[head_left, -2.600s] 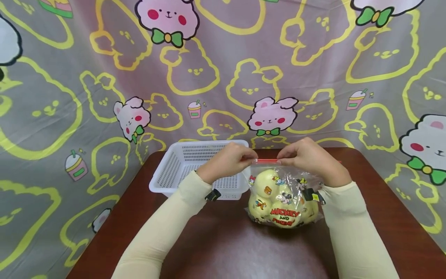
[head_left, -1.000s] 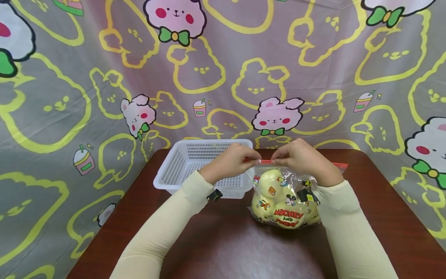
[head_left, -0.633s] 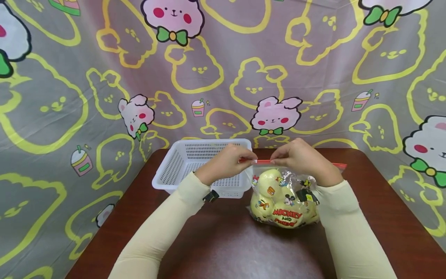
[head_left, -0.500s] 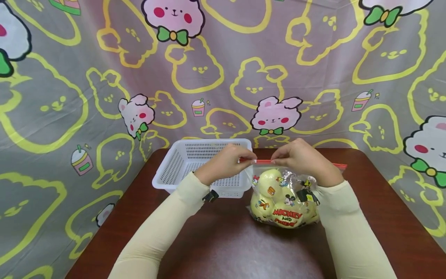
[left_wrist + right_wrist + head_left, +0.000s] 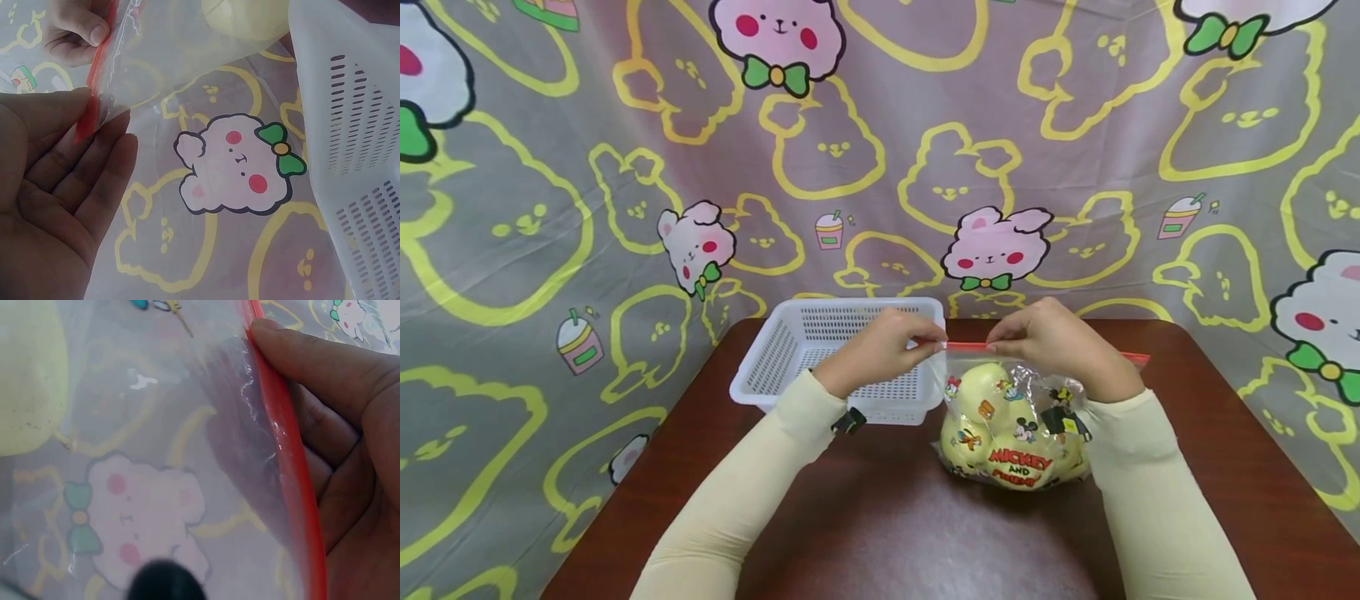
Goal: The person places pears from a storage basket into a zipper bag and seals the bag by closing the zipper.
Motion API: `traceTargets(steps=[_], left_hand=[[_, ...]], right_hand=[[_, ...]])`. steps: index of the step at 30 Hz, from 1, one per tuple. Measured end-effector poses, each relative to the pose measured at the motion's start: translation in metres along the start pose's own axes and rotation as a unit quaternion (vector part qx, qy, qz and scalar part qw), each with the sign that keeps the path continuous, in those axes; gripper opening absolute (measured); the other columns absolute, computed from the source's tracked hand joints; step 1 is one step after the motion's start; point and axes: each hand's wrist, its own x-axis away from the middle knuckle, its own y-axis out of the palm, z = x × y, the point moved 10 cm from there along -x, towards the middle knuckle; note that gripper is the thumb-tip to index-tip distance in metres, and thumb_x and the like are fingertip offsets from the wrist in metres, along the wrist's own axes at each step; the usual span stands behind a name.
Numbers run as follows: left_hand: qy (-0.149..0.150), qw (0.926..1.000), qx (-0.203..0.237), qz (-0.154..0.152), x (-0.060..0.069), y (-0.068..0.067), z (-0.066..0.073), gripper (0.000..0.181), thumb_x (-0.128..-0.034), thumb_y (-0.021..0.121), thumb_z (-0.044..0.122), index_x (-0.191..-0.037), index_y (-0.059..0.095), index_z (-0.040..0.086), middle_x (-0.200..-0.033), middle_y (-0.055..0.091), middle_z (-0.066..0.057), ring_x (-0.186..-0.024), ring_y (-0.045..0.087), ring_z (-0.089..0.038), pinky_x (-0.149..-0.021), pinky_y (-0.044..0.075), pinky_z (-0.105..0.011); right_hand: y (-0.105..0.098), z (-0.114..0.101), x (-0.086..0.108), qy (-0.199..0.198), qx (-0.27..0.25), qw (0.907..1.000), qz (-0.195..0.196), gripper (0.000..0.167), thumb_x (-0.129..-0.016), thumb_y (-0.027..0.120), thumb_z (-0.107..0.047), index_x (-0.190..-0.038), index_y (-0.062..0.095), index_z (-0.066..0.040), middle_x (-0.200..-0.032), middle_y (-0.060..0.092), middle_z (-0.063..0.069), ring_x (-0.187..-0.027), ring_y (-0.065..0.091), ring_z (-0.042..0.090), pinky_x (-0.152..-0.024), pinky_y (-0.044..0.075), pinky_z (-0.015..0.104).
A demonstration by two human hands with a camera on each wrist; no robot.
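Note:
A clear zip bag (image 5: 1019,458) with cartoon prints and red lettering stands upright on the table. Inside it are several pale yellow round fruits (image 5: 979,387); one shows a short stem in the right wrist view. My left hand (image 5: 883,348) pinches the left end of the red zip strip (image 5: 966,346) between thumb and fingers. A short way along the same strip, my right hand (image 5: 1052,342) pinches it too, thumb on the near side. The strip's far right end pokes out behind the right wrist. Whether the zip is fully sealed cannot be told.
Left of the bag stands a white perforated plastic basket (image 5: 752,392), its right side close to the left hand and the bag. All rests on a dark brown table (image 5: 880,533). A patterned cloth (image 5: 880,167) hangs behind and along the sides.
The right hand has shifted left along the strip since the earliest frame. Lately the left hand has slid slightly left, widening the gap between the hands. The bag stays in place.

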Motion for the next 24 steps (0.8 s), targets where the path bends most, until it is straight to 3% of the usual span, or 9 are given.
traceTargets(steps=[7,15,24], left_hand=[[0.003,1.0,-0.004,0.001,0.001,-0.004,0.001,0.012,-0.0913,0.068,0.009,-0.1,0.075,0.005,-0.093,0.071,0.001,-0.082,0.062,-0.005,-0.075,0.049,-0.019],[-0.01,0.9999,0.006,0.003,0.005,-0.007,0.0,0.01,-0.0904,0.07,0.009,-0.099,0.075,0.007,-0.091,0.072,0.001,-0.081,0.063,-0.004,-0.074,0.054,-0.028],[-0.002,0.9998,0.011,0.014,0.011,-0.01,-0.001,0.009,-0.0892,0.071,0.009,-0.098,0.075,0.008,-0.091,0.072,0.001,-0.082,0.064,-0.004,-0.076,0.053,-0.024]], right_hand=[[-0.002,0.003,0.002,0.003,-0.004,1.0,0.006,0.007,-0.087,0.075,-0.019,-0.083,0.078,-0.015,-0.074,0.067,-0.014,-0.062,0.056,0.007,-0.057,0.047,0.029],[-0.002,0.004,0.003,0.003,-0.001,1.0,0.005,0.005,-0.087,0.076,-0.018,-0.083,0.078,-0.015,-0.075,0.067,-0.014,-0.062,0.055,0.007,-0.057,0.047,0.029],[-0.001,0.0,0.002,-0.01,-0.001,0.9999,0.005,0.004,-0.086,0.076,-0.014,-0.083,0.078,-0.016,-0.075,0.068,-0.013,-0.062,0.057,0.005,-0.057,0.048,0.028]])
